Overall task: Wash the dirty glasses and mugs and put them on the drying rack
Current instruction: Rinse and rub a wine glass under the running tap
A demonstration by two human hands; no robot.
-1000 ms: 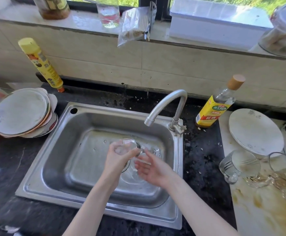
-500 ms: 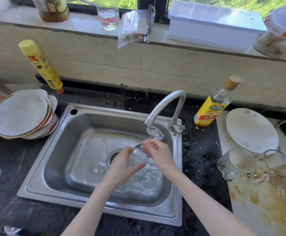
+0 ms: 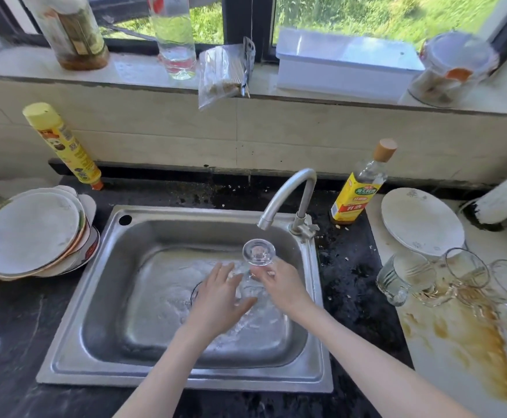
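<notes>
Stemmed glass (image 3: 257,260), foot up over sink (image 3: 74,297), pinched by right hand (image 3: 282,285) fingers (image 3: 265,271); left hand (image 3: 219,300) open against bowl.

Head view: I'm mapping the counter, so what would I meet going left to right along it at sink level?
Stack of plates → sink → left hand → stemmed glass → right hand → yellow-labelled bottle → white plate.

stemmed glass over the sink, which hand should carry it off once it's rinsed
Right. The right hand already pinches the stemmed glass at its stem, foot up; the left hand only lies against the bowl with straight fingers.
</notes>
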